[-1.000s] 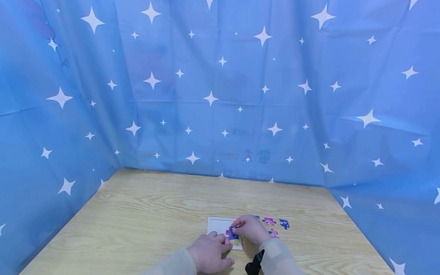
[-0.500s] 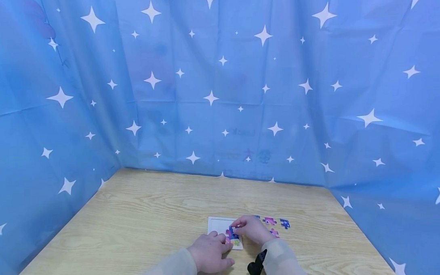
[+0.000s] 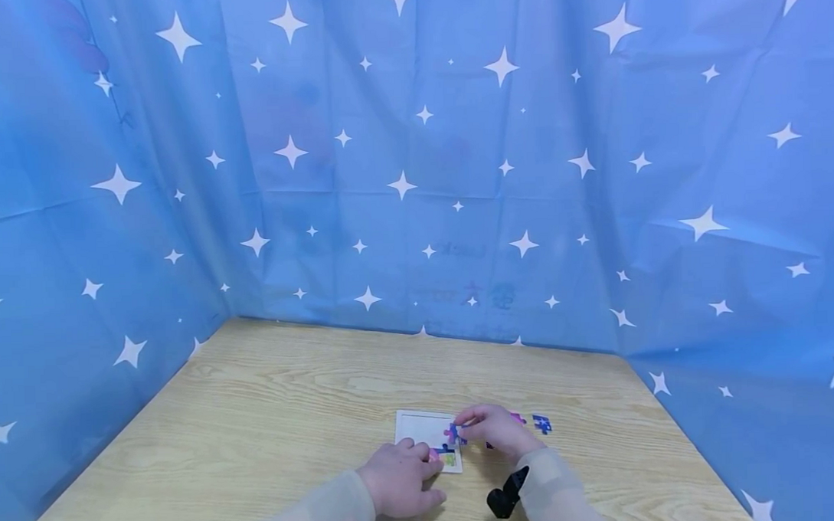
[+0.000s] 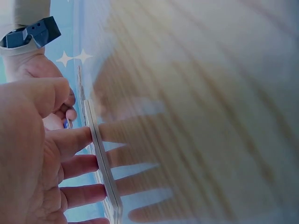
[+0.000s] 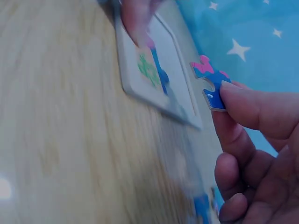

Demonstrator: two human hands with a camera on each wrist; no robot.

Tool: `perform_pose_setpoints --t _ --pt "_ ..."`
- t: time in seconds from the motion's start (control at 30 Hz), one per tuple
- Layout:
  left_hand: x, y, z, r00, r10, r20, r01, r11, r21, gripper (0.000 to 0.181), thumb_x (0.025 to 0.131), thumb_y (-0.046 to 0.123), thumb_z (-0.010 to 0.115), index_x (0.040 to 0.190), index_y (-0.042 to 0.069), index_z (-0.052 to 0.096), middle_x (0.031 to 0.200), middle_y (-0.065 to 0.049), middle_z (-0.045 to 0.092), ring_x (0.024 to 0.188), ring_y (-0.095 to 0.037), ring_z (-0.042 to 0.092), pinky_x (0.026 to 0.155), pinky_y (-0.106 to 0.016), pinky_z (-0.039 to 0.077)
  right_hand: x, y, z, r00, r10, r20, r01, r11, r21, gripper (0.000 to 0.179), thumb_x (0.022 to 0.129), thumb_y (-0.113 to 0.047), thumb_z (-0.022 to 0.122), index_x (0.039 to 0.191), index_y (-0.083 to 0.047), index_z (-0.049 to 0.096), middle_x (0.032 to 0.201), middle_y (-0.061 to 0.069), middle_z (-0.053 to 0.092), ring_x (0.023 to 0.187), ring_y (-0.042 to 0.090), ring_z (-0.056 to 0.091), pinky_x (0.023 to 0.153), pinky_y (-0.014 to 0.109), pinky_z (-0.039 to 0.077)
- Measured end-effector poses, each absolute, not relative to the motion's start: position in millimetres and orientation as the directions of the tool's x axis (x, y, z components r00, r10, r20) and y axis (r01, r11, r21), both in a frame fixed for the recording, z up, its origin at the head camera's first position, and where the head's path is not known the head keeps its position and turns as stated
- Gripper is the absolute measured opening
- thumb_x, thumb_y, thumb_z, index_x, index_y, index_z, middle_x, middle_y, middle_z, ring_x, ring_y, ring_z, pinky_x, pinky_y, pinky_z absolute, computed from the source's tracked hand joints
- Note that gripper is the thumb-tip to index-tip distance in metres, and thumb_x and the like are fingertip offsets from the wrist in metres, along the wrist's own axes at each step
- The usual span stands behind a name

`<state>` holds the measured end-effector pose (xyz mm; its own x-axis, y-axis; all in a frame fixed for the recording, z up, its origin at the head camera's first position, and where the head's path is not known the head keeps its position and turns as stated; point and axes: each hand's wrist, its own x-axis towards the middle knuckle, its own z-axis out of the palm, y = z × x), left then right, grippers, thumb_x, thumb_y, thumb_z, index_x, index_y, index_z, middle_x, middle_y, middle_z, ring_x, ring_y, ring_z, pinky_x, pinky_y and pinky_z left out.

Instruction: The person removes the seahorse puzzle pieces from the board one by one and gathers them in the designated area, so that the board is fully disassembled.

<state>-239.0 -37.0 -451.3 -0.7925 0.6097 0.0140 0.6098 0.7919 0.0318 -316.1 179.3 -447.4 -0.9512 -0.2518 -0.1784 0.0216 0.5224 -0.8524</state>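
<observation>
A white puzzle tray (image 3: 412, 427) lies on the table; a green-and-yellow corner piece (image 5: 148, 70) and a pink-and-blue strip show inside it. My left hand (image 3: 402, 479) rests at the tray's near-left side, fingers extended, with fingertips right at its edge in the left wrist view. Above the tray's right side, my right hand (image 3: 500, 428) pinches a blue-and-pink puzzle piece (image 5: 212, 85) between thumb and index finger. That piece is held raised from the tray, its tabs and cut-out facing the tray. The other right fingers are curled toward the palm.
Right of the tray lie loose puzzle pieces, among them a dark blue one (image 3: 542, 424) and a pink one (image 3: 518, 419); my right hand partly hides this group. A wood-grain table (image 3: 290, 387) is bounded by a blue star-patterned curtain (image 3: 389, 254).
The right hand has lifted the blue-and-pink puzzle piece out of the tray and moved it a little to the right. The left hand stays at the tray.
</observation>
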Motion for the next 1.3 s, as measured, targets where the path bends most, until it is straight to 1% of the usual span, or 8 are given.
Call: perform_pose_setpoints --t 0.13,0.27,0.37,0.5,0.63,0.7,0.93,1.3 --pt "-239.0 -36.9 -452.7 -0.796 0.605 0.017 0.605 0.795 0.032 0.056 0.091 0.063 0.045 0.134 0.029 0.058 0.114 0.012 0.057 0.093 -0.007 0.048 0.078 -0.028 0.046 -317.5 194.6 -447.9 -0.952 -0.243 -0.184 0.035 0.512 -0.858 0.018 0.086 -0.015 0.071 0.102 -0.006 0.07 0.097 0.007 0.061 0.08 0.021 0.053 0.068 0.035 0.042" --pt "-239.1 -36.5 -453.2 -0.801 0.599 0.001 0.598 0.8 0.05 0.056 0.091 0.063 0.045 0.134 0.029 0.057 0.115 0.013 0.056 0.093 -0.007 0.046 0.077 -0.028 0.045 -318.3 211.3 -450.1 -0.957 -0.216 -0.194 0.059 0.51 -0.858 0.016 0.086 -0.012 0.07 0.101 -0.007 0.069 0.082 0.003 0.06 0.057 0.015 0.042 0.05 0.027 0.035" --pt "-239.3 -36.3 -453.4 -0.802 0.597 -0.008 0.596 0.801 0.057 0.056 0.091 0.063 0.045 0.135 0.03 0.057 0.116 0.013 0.056 0.092 -0.006 0.045 0.077 -0.027 0.044 -317.8 224.5 -450.5 -0.961 -0.184 -0.209 0.093 0.495 -0.864 0.016 0.086 -0.009 0.069 0.102 -0.006 0.069 0.074 0.002 0.058 0.05 0.012 0.036 0.048 0.026 0.033" --pt "-238.7 -36.2 -452.9 -0.803 0.596 -0.006 0.595 0.802 0.058 0.056 0.092 0.062 0.045 0.135 0.03 0.057 0.118 0.013 0.056 0.093 -0.006 0.045 0.078 -0.027 0.044 -316.9 244.0 -448.8 -0.966 -0.133 -0.221 0.132 0.481 -0.867 0.015 0.085 -0.005 0.068 0.1 -0.002 0.07 0.086 0.007 0.059 0.061 0.016 0.047 0.06 0.031 0.04" --pt "-238.1 -36.1 -452.3 -0.803 0.596 -0.003 0.595 0.802 0.058 0.056 0.091 0.062 0.046 0.135 0.029 0.057 0.119 0.013 0.056 0.093 -0.006 0.045 0.078 -0.027 0.044 -317.4 265.6 -448.7 -0.968 -0.107 -0.228 0.147 0.494 -0.857 0.015 0.085 -0.003 0.067 0.1 0.0 0.07 0.093 0.008 0.058 0.077 0.021 0.048 0.07 0.034 0.04" --pt "-238.2 -36.1 -451.9 -0.803 0.595 -0.007 0.594 0.802 0.062 0.056 0.091 0.062 0.046 0.135 0.03 0.057 0.118 0.013 0.056 0.092 -0.006 0.045 0.077 -0.027 0.044 -317.7 276.0 -449.1 -0.967 -0.095 -0.237 0.159 0.505 -0.848 0.015 0.085 -0.002 0.067 0.099 -0.001 0.07 0.089 0.008 0.057 0.079 0.022 0.048 0.071 0.034 0.04" --pt "-238.9 -36.0 -450.1 -0.807 0.59 -0.026 0.586 0.806 0.081 0.056 0.091 0.063 0.046 0.136 0.03 0.056 0.122 0.012 0.055 0.097 -0.007 0.046 0.084 -0.031 0.045 -314.7 303.5 -447.6 -0.965 -0.064 -0.253 0.177 0.55 -0.816 0.012 0.087 -0.003 0.066 0.098 0.0 0.068 0.091 0.006 0.059 0.081 0.022 0.049 0.071 0.033 0.041" --pt "-238.7 -35.3 -449.5 -0.81 0.585 -0.037 0.58 0.81 0.086 0.057 0.091 0.063 0.045 0.136 0.03 0.056 0.124 0.012 0.055 0.101 -0.008 0.047 0.086 -0.032 0.045 -313.8 316.3 -454.4 -0.975 -0.033 -0.221 0.159 0.595 -0.788 0.012 0.085 -0.001 0.067 0.096 0.001 0.069 0.093 0.006 0.061 0.085 0.023 0.049 0.073 0.034 0.038"
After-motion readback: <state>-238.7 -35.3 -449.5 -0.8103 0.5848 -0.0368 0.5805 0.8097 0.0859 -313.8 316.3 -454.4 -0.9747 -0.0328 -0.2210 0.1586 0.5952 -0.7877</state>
